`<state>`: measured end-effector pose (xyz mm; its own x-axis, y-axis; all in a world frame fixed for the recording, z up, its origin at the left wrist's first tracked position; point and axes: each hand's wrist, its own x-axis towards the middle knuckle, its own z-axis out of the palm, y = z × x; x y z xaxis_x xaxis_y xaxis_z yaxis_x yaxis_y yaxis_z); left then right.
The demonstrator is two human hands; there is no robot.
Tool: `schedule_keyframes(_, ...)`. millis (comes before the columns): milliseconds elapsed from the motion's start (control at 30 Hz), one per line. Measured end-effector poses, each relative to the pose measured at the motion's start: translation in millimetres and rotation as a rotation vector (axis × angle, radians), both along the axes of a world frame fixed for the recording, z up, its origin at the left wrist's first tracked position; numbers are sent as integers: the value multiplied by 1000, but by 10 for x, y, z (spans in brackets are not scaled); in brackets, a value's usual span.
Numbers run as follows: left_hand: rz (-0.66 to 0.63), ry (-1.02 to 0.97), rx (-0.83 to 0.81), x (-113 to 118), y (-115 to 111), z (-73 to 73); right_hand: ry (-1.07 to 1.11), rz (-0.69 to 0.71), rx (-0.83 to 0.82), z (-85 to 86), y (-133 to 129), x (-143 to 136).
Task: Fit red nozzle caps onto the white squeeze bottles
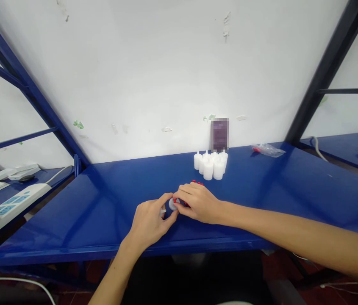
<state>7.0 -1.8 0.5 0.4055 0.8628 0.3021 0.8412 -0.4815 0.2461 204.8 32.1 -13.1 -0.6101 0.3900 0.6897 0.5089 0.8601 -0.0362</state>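
Near the front of the blue table (128, 180), my left hand (149, 218) curls its thumb and index finger around a small white squeeze bottle (171, 205). My right hand (199, 202) pinches a small red cap (175, 201) over that bottle's top; whether the cap sits on the tip, I cannot tell. A white nozzle tip (163, 211) shows between the fingers of my left hand; the rest of it is hidden. Several more red caps (198, 183) lie just behind my right hand, partly covered by it.
Several white squeeze bottles (208, 169) stand grouped behind my right hand. A dark blurred rectangle (220, 134) leans at the wall behind them. A clear plastic bag (270, 150) with something red lies at the back right. A power strip (10, 209) stands at the left beyond the frame post.
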Motion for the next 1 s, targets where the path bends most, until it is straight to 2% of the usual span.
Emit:
schedule_keyframes(67,52,61,21,-15,25,-15,-45,-11,-11,-1,16,15)
schedule_keyframes(167,221,100,32,-75,74,-16,-43,-53,-45,46,49,74)
schedule_keyframes(233,319,53,37,-126,98,-3,-7,-109,-96,103,76,133)
schedule_keyframes(300,339,-23,37,-170,110,12,9,-176,-165,162,113,203)
schedule_keyframes(367,290,-114,20,-197,110,17,-58,-183,-199,207,160,274)
schedule_keyframes(533,-8,-358,-82,-228,82,-1,-376,50,-171,263,219,382)
schedule_keyframes(633,-217,-355,-166,-239,45,0,-409,80,-181,282,171,366)
schedule_keyframes(700,-311,-305,-216,-233,18,7,-428,81,-184,284,131,338)
schedule_keyframes(867,-366,-253,-214,-194,-11,10,-465,99,-154,257,96,299)
schedule_keyframes(1000,-412,-263,-179,-188,-5,-19,-344,144,-76,230,102,277)
